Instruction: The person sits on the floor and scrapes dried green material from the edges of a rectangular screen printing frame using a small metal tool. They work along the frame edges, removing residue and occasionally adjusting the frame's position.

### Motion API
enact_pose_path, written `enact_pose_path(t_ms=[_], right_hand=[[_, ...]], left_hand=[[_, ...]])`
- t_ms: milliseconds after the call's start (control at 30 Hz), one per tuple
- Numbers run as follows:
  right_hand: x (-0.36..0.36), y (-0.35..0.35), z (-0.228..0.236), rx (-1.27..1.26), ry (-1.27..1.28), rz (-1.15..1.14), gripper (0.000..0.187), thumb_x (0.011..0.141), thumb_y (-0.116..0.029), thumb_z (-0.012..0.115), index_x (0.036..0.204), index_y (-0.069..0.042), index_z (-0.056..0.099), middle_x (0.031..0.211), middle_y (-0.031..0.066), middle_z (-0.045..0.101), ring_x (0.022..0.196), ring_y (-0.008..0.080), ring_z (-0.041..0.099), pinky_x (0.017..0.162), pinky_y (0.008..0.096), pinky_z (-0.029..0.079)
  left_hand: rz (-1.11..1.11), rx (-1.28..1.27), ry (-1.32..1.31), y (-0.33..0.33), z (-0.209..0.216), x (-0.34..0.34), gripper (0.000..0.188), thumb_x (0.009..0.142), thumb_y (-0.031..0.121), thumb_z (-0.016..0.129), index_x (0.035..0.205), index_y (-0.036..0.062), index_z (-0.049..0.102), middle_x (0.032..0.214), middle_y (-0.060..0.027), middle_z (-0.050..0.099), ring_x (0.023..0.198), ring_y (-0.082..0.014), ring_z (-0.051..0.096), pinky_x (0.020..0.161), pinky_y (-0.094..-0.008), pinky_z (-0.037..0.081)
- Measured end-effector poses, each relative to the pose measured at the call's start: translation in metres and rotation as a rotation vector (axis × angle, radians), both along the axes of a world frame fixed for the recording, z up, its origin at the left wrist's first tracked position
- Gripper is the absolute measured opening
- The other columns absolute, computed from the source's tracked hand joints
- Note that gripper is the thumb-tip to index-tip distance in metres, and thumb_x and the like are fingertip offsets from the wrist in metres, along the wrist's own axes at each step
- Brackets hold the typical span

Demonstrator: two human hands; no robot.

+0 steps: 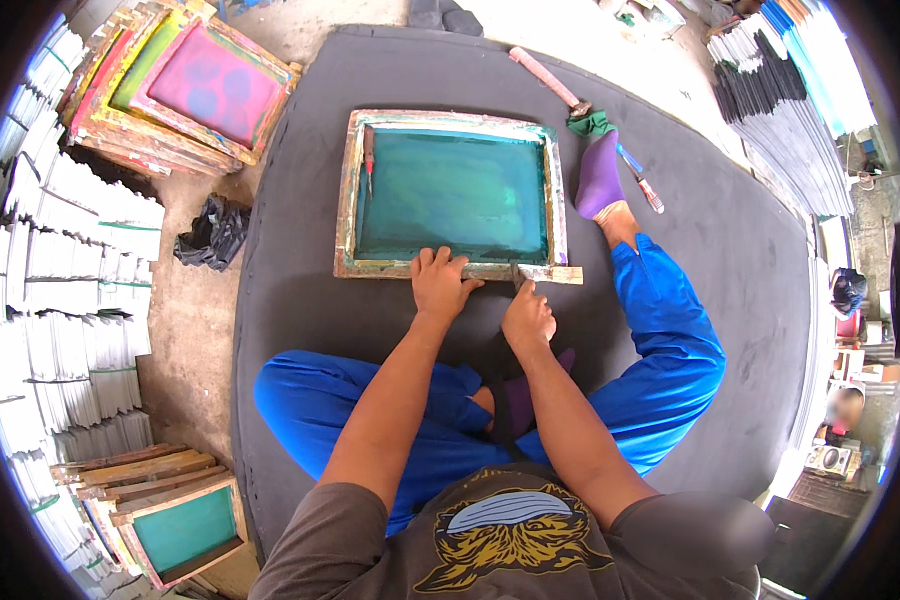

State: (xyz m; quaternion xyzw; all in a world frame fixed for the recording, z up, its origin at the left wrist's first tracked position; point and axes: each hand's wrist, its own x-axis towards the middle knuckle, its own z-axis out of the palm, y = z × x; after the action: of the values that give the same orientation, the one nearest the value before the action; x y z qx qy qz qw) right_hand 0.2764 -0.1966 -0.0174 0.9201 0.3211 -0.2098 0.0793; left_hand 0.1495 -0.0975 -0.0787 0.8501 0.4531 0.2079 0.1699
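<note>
A wooden screen printing frame (348, 195) with teal mesh (450, 195) lies flat on the dark mat in front of me. My left hand (440, 285) grips its near rail, fingers over the wood and thumb pointing right. Closed around a dark flat metal tool (517, 273), my right hand (529, 317) holds its tip against the same rail near the right corner; the palm hides the handle, so its exact kind is unclear. A light wood piece (567, 275) sticks out at that corner. Along the frame's inner left side rests a red-handled screwdriver (369, 155).
Beyond my purple-socked foot (600, 175) lie a hammer (550, 80), a green cloth (592, 123) and another screwdriver (642, 180). Stacked colourful frames (200, 85), a black plastic bag (211, 232) and more frames (185, 528) stand left of the mat (290, 290). Bundled white sheets (80, 290) line the left.
</note>
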Motion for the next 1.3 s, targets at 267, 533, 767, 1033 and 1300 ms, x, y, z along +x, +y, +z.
enact_pose_path(t_ms=[267,533,767,1033,1300], right_hand=[[0.024,0.0,0.003,0.086,0.193,-0.023,0.036,0.096,-0.013,0.059,0.131,-0.003,0.057,0.122,0.0316,0.071,0.116,0.0459,0.07,0.1,0.0536,0.057],[0.046,-0.008,-0.006,0.177,0.301,0.026,0.048,0.088,-0.008,0.058,0.136,-0.003,0.059,0.118,0.0338,0.071,0.115,0.0508,0.068,0.102,0.0563,0.054],[0.054,-0.016,-0.015,0.304,0.29,0.052,0.029,0.092,-0.013,0.061,0.118,0.001,0.067,0.107,0.0337,0.072,0.101,0.0514,0.071,0.092,0.0573,0.056],[0.028,-0.034,-0.033,0.555,0.891,-0.4,0.006,0.088,-0.001,0.064,0.09,-0.003,0.059,0.066,0.0088,0.061,0.046,0.0183,0.059,0.039,0.036,0.046],[0.006,-0.024,-0.01,0.591,1.297,-0.361,0.015,0.087,0.005,0.062,0.1,-0.002,0.056,0.073,0.0116,0.063,0.053,0.0214,0.063,0.047,0.0371,0.051]], left_hand=[[0.006,-0.016,0.015,-0.001,0.006,0.0,0.048,0.071,0.046,0.091,0.108,0.0174,0.081,0.111,-0.0031,0.064,0.113,-0.0298,0.053,0.102,-0.046,0.04],[0.013,-0.009,0.03,-0.001,0.011,0.003,0.047,0.07,0.045,0.091,0.109,0.0195,0.082,0.105,-0.0025,0.065,0.11,-0.0298,0.056,0.101,-0.0465,0.042],[0.007,0.044,0.056,-0.002,0.012,0.003,0.047,0.07,0.045,0.091,0.108,0.0195,0.082,0.104,-0.0022,0.065,0.109,-0.0296,0.056,0.1,-0.0465,0.043],[0.009,0.037,0.097,-0.001,0.014,0.003,0.051,0.069,0.048,0.09,0.11,0.0191,0.081,0.106,-0.0018,0.065,0.11,-0.0295,0.056,0.101,-0.046,0.042],[-0.068,-0.118,-0.156,0.014,0.038,-0.019,0.031,0.088,0.034,0.081,0.106,0.0097,0.08,0.111,-0.0091,0.075,0.108,-0.0324,0.063,0.098,-0.047,0.047]])
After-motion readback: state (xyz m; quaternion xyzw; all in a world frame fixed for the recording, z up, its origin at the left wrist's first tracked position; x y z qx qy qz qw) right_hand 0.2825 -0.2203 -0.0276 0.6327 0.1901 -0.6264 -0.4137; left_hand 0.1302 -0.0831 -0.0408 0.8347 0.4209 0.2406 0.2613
